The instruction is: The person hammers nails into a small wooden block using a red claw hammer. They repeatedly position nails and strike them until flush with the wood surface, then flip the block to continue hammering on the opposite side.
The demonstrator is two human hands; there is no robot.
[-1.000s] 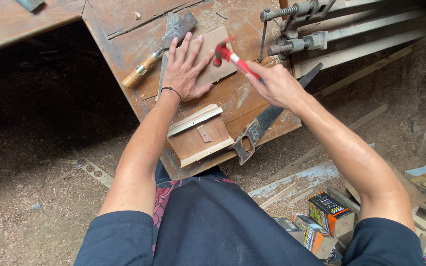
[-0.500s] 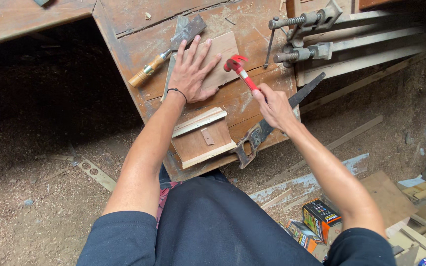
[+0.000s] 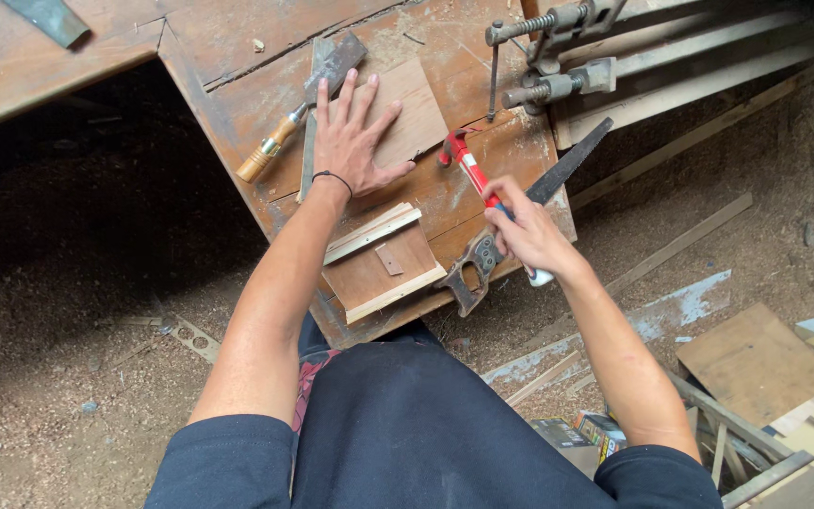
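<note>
Two hands over the old workbench

I see my left hand (image 3: 355,141) flat, fingers spread, pressing a small wooden board (image 3: 414,115) at upper centre; my right hand (image 3: 523,229) is closed around a red hammer (image 3: 464,162), head pointing up-left

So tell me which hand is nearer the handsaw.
Right. The right hand grips the red hammer directly over the handsaw; the left hand lies flat on a board, farther off.
</note>
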